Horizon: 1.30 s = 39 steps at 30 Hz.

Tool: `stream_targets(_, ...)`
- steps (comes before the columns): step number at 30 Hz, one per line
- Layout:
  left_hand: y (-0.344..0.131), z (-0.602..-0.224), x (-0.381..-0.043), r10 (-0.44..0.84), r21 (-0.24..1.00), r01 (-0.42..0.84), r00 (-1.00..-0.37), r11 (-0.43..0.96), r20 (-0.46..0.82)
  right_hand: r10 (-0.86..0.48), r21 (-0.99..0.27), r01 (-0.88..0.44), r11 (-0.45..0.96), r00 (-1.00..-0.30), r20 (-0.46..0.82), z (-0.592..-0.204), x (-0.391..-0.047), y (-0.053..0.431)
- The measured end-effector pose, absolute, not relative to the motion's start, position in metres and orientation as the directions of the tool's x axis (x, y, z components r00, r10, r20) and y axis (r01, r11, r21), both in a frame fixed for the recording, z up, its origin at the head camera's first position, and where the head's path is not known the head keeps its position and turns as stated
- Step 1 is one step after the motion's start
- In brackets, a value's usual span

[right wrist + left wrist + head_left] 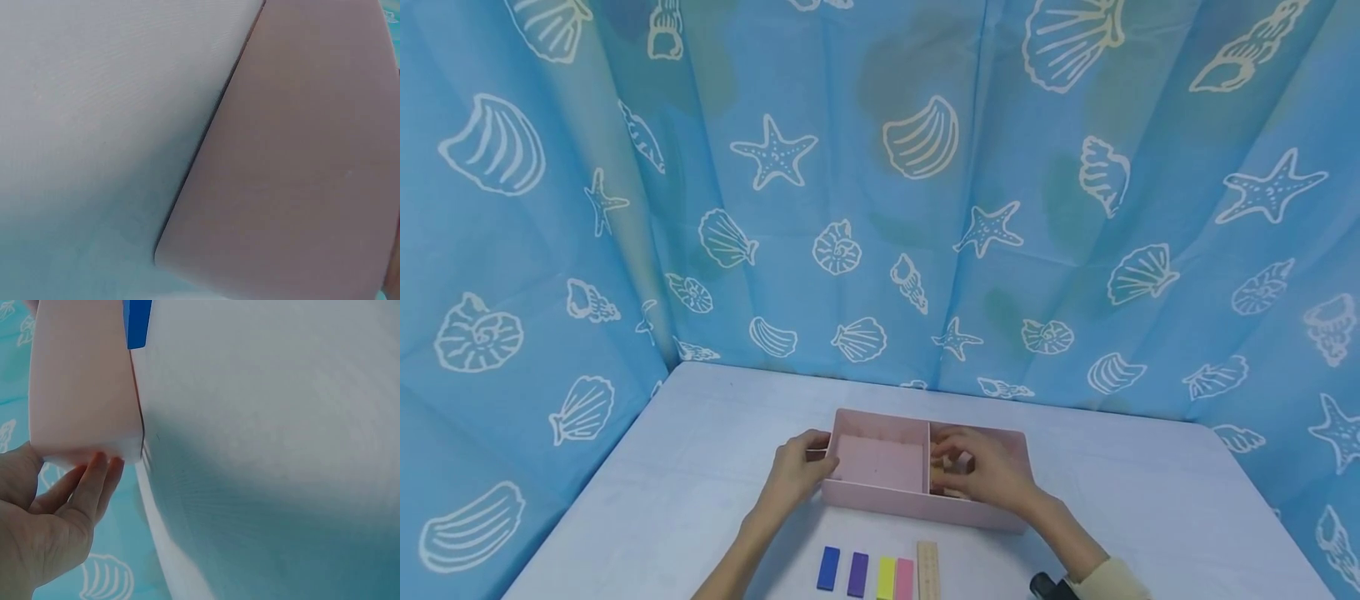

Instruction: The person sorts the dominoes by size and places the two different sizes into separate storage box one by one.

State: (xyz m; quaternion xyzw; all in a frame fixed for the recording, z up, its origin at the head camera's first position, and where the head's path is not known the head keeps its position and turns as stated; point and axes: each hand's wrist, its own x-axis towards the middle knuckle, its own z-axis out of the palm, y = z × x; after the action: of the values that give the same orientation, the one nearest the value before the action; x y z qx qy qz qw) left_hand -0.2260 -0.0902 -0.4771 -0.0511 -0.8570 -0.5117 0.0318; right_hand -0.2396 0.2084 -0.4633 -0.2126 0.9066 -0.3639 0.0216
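A pink box (880,497) with a divider stands on the table, its left compartment showing a bare floor. My left hand (797,467) grips the box's left end, the thumb at the rim and the fingers against the outside wall. The left wrist view shows the same hand (65,512) at the end wall. My right hand (988,471) reaches into the right compartment with bent fingers, beside tan, wood-coloured pieces (937,468). Whether it pinches one is hidden. In the right wrist view the box's side wall (287,162) fills much of the picture, and the grip is out of sight.
In front of the box lie a blue block (828,568), a purple block (858,574), a yellow block (886,577), a pink block (904,578) and a flat wooden strip (928,570). A blue seashell curtain (865,275) hangs behind the white table (1120,483).
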Motion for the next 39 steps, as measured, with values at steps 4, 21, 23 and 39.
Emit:
stream_targets(4,-0.09,-0.476,-0.227,0.056,0.873,0.128,-0.992,0.471,0.115,-0.405,-0.656,-0.408,0.635,-0.899,0.166,-0.46,-0.235,0.212)
stream_targets(21,-0.09,-0.478,-0.226,0.053,0.875,0.12,-0.993,0.469,0.108,-0.459,-0.681,-0.449,0.579,-0.869,0.184,-0.443,-0.182,0.213)
stream_targets(23,-0.09,-0.478,-0.226,0.055,0.875,0.121,-0.993,0.468,0.107,-0.473,-0.69,-0.444,0.572,-0.866,0.165,-0.444,-0.174,0.213)
stream_targets(39,-0.091,-0.476,-0.225,0.06,0.884,0.119,-0.993,0.451,0.103,-0.515,-0.737,-0.348,0.579,-0.857,0.0,-0.46,-0.133,0.213)
